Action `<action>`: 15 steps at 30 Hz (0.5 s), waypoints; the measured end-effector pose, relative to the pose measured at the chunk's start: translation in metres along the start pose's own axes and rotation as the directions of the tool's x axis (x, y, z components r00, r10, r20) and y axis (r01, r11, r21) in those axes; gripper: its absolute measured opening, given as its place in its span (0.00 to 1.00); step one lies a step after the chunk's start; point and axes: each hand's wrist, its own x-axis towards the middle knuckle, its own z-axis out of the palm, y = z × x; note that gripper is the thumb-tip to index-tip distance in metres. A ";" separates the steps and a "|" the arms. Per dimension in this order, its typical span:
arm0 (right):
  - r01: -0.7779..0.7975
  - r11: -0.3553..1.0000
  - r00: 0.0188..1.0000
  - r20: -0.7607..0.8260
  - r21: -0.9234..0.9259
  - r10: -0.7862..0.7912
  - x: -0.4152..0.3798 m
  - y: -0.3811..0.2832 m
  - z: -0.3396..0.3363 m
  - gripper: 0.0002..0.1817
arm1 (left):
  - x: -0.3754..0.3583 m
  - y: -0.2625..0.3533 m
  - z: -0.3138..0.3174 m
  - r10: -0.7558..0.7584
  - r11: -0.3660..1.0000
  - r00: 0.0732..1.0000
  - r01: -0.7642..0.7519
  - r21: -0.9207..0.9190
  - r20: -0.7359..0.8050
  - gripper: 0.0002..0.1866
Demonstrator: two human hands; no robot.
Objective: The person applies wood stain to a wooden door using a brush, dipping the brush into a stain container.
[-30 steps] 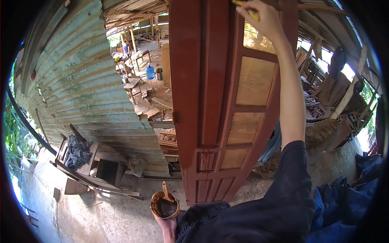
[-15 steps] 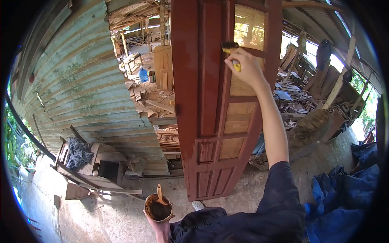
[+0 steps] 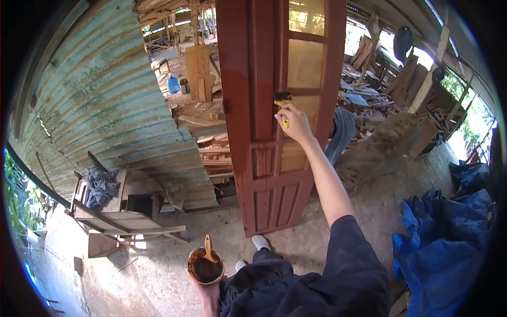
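Observation:
In my right hand (image 3: 296, 122) is a paintbrush (image 3: 283, 99) with a yellow handle and dark bristles, held against the upright strip of a reddish-brown wooden door (image 3: 236, 79) beside its panes. The door stands upright and has long panels, with pale panes down its right part. Low at the left, my left hand (image 3: 205, 289) supports a tub (image 3: 206, 267) of dark brown liquid from below and the side. A second brush (image 3: 208, 248) with an orange-brown wooden handle leans inside the tub, its bristles hidden in the liquid.
Corrugated metal sheeting (image 3: 105, 95) stands on the left, with a wooden stand (image 3: 124, 203) and a grey cloth (image 3: 100, 186) before it. Blue tarpaulin (image 3: 443, 238) lies at the right. Scrap wood (image 3: 369, 84) is heaped behind the door. A blue water jug (image 3: 173, 84) stands farther back.
My right hand has moved down the door with the brush. The view has tilted downward, showing both shoes. The tub stays in my left hand.

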 end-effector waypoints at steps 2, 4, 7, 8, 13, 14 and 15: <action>-0.051 0.998 0.999 -0.006 0.028 0.051 -0.041 -0.006 0.021 0.10 | -0.013 0.008 0.004 -0.008 0.999 0.998 0.011 -0.041 0.057 0.34; -0.085 0.995 0.996 -0.026 0.056 0.087 -0.078 -0.009 0.039 0.10 | -0.027 0.019 0.016 0.008 1.000 0.998 -0.008 -0.013 0.056 0.33; -0.043 0.998 0.996 -0.082 0.042 0.046 -0.127 -0.016 0.065 0.06 | -0.031 0.024 0.012 0.047 0.999 0.996 -0.048 0.013 0.079 0.32; -0.111 0.991 0.993 -0.017 0.080 0.113 -0.141 -0.016 0.072 0.05 | -0.031 0.025 0.009 0.057 0.998 0.993 -0.060 0.024 0.102 0.32; -0.154 0.986 0.980 0.134 0.061 0.145 -0.168 -0.021 0.082 0.03 | -0.029 0.027 -0.003 0.043 0.998 0.994 -0.039 -0.041 0.100 0.36; -0.179 0.983 0.968 0.186 0.039 0.168 -0.169 -0.022 0.080 0.04 | -0.029 0.026 -0.010 -0.012 0.989 0.993 0.029 -0.143 0.114 0.40; -0.199 0.980 0.954 0.233 0.015 0.190 -0.164 -0.025 0.076 0.05 | -0.029 0.026 -0.011 -0.009 0.988 0.993 0.026 -0.149 0.118 0.40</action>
